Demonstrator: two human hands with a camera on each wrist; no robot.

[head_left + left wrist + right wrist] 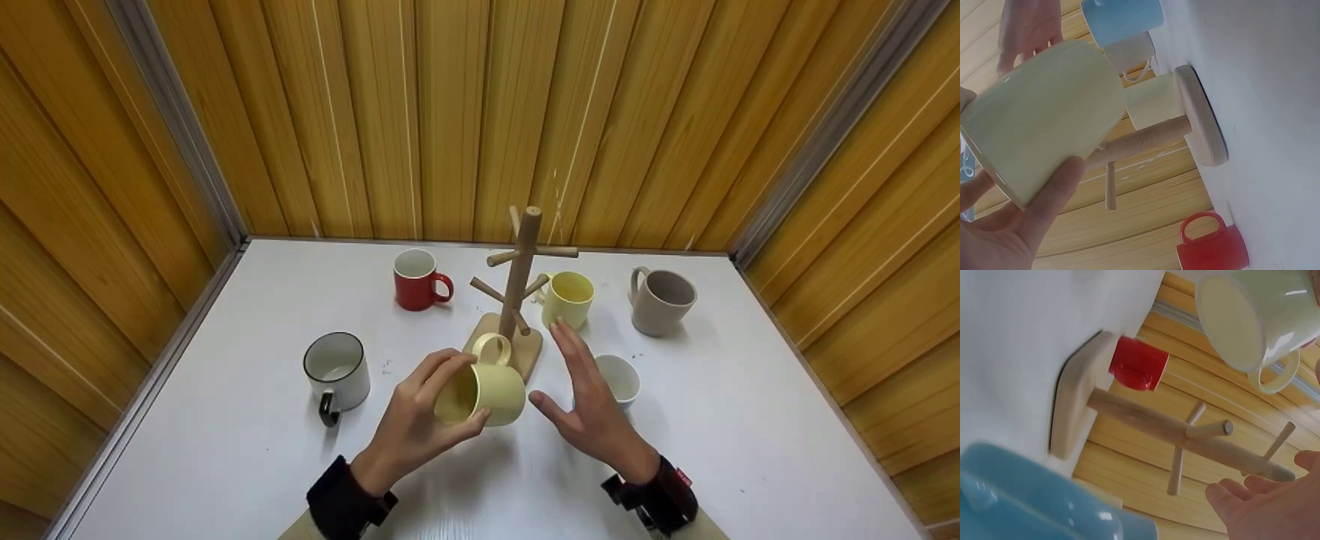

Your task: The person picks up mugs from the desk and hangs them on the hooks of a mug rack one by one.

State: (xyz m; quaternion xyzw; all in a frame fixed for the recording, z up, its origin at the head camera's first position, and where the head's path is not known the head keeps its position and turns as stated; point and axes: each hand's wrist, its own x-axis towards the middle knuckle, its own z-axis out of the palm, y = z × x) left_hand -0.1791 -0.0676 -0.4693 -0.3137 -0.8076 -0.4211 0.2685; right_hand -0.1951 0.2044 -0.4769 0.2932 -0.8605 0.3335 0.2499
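My left hand (416,412) grips a pale yellow mug (501,394) by its body near the rim. The mug lies tipped on its side in the air, mouth toward the left, its handle (1280,377) pointing up and away. Just behind it stands a wooden mug tree (519,277) with bare pegs on a flat base. To the right of the held mug, my right hand (596,416) hovers with fingers extended, holding nothing. Partly hidden under that hand is a light blue mug (1044,500) with a white inside.
A second yellow mug (568,300) stands behind the tree on the right, with a grey-beige mug (660,304) farther right. A red mug (415,285) is at the back left. Nearer on the left is a white mug (349,379) with a black handle. Wood-patterned walls (450,112) border the table.
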